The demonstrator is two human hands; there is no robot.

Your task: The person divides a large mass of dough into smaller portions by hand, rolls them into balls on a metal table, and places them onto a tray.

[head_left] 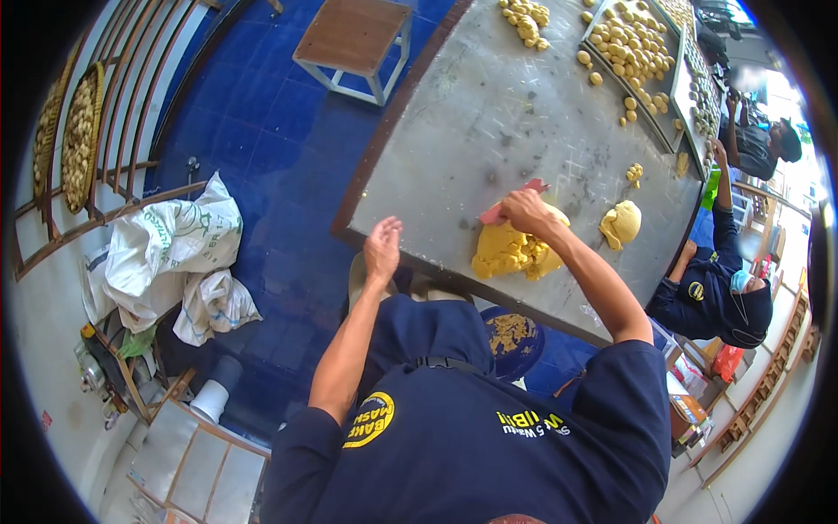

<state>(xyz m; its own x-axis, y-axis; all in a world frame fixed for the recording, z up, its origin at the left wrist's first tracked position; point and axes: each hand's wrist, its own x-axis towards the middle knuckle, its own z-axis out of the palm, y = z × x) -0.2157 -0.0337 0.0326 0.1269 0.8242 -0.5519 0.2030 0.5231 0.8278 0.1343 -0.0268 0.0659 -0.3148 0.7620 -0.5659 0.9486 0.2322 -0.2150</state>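
A large lump of yellow dough (502,253) lies on the metal-topped table (436,166), its near side broken into crumbly pieces. My right hand (526,212) is closed around a flat pinkish-red scraper (491,215) at the far left side of this dough. The hand covers the scraper's middle, so I cannot tell whether its edge cuts into the lump. My left hand (382,251) is empty, its fingers loosely stretched, by the table's near left corner. To the right of the big lump sits a smaller rounded piece of dough (621,224), with a few little bits (634,174) beyond it.
Dough balls (627,44) fill a tray at the far right, and a small heap (525,19) lies at the far edge. Two people (711,293) work along the right side. Below the near edge stands a blue basin (524,362). A stool (353,39) stands beyond the left edge.
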